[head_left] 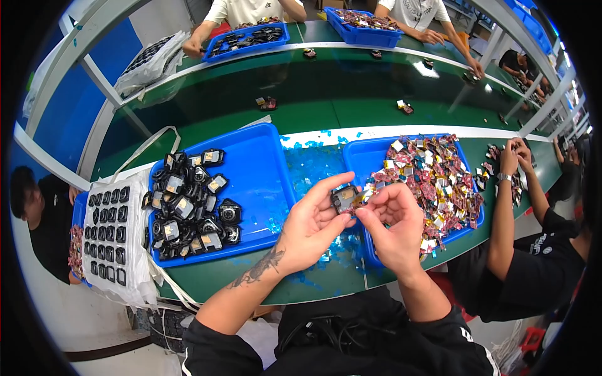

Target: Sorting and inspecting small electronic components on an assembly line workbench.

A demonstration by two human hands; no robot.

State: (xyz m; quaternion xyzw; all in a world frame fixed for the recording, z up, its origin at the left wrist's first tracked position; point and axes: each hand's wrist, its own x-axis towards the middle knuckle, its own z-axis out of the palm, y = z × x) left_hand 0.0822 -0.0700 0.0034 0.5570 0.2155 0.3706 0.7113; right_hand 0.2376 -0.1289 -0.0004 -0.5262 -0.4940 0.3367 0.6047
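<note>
My left hand (304,235) holds a small black watch-like casing (343,198) between thumb and fingers, above the gap between two blue trays. Right beside it, my right hand (398,229) pinches a small yellowish-and-white electronic part (366,195) against the casing's edge. Whether that part is still joined to the casing is hidden by the fingertips. On the left, a blue tray (282,164) contains a heap of similar black casings (179,203). A second blue tray (364,148) on the right is piled with small red, white and yellow circuit parts (433,194).
Blue film scraps (316,164) litter the green bench between the trays. White packing trays of black casings (108,232) stand at far left. Beyond a white rail, a green conveyor (326,94) carries a few parts. Co-workers sit opposite and at right, one arm (505,207) near.
</note>
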